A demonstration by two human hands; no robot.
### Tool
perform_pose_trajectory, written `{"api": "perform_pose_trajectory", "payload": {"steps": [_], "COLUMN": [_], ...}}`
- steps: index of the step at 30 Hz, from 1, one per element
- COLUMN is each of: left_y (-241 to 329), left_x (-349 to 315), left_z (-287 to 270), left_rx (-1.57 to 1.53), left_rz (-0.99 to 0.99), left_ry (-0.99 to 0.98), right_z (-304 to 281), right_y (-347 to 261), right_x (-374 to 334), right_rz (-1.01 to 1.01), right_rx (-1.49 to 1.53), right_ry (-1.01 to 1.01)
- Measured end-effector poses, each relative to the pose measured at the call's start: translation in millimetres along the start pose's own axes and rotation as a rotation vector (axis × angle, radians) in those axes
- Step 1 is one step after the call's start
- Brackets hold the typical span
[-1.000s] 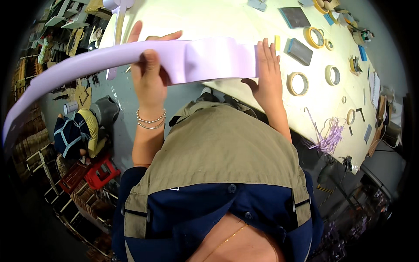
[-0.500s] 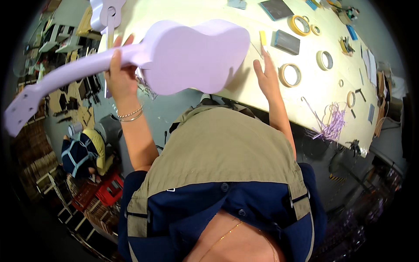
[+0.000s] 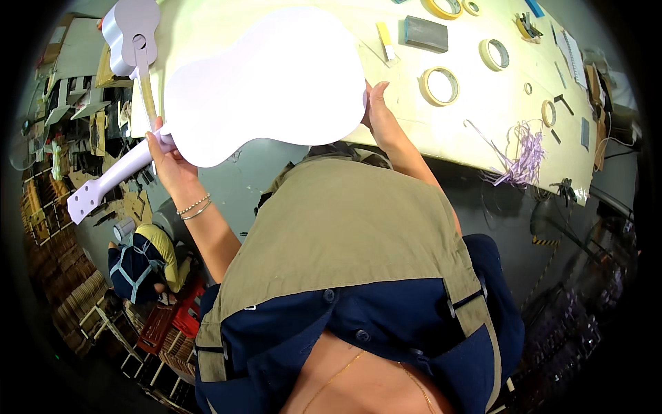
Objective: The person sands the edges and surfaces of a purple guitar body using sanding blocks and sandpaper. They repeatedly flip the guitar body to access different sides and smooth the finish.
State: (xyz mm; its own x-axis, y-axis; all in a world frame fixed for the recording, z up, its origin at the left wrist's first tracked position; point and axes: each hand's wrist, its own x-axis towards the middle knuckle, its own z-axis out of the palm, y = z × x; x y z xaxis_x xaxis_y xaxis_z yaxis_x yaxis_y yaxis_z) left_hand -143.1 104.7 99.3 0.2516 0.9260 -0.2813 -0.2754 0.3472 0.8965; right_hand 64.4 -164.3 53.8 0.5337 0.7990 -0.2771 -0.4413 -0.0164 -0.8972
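A pale lilac ukulele [image 3: 265, 83] without strings hangs in front of me, its broad flat back facing up and shining white in the light. My left hand [image 3: 174, 164] is wrapped round its neck close to the body; the headstock with its peg holes points down to the left. At the body's rounded right end, my right hand [image 3: 383, 119] grips the edge, thumb outside and fingers partly hidden behind the body. A second lilac ukulele [image 3: 125, 50], with its sound hole and fretboard showing, lies at the far left, just beyond my left hand.
On the pale worktable [image 3: 414, 141] lie a grey sanding block [image 3: 425, 34], a yellow-handled blade or brush [image 3: 385, 41], several tape rolls [image 3: 440, 86] and a heap of lilac strips [image 3: 520, 162]. Another person [image 3: 141, 265] is low on the left, near a red crate [image 3: 165, 321].
The ukulele has swung and tilted so its back faces up more fully, its headstock now nearer me. My right hand has moved from the tabletop to the body's right end.
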Motion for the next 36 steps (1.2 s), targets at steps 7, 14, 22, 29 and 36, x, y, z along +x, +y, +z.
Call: {"api": "perform_pose_trajectory", "payload": {"steps": [7,14,22,29,36], "left_y": [17.4,24.4,29.2,41.5,39.5], "left_x": [-25.4,-54.9,-61.5,-82.6,-86.0], "left_z": [28.0,62.5,87.5,132.5,154.4], "left_rx": [0.084,0.091,-0.088,-0.014,0.157], "left_rz": [0.088,0.205,0.456,0.437,0.495], "left_ry": [-0.127,-0.185,-0.655,-0.894,-0.978], "right_z": [-10.8,-18.8,-53.7,-54.5,-57.8], "right_y": [24.1,47.3,65.1,73.5,84.8], "right_x": [6.2,5.1,5.9,-9.7,-13.3], "right_rz": [0.092,0.057,-0.094,-0.062,-0.118], "right_rx": [0.207,0.362,0.281,0.375,0.529], "right_ry": [0.151,0.216,0.087,0.107,0.073]}}
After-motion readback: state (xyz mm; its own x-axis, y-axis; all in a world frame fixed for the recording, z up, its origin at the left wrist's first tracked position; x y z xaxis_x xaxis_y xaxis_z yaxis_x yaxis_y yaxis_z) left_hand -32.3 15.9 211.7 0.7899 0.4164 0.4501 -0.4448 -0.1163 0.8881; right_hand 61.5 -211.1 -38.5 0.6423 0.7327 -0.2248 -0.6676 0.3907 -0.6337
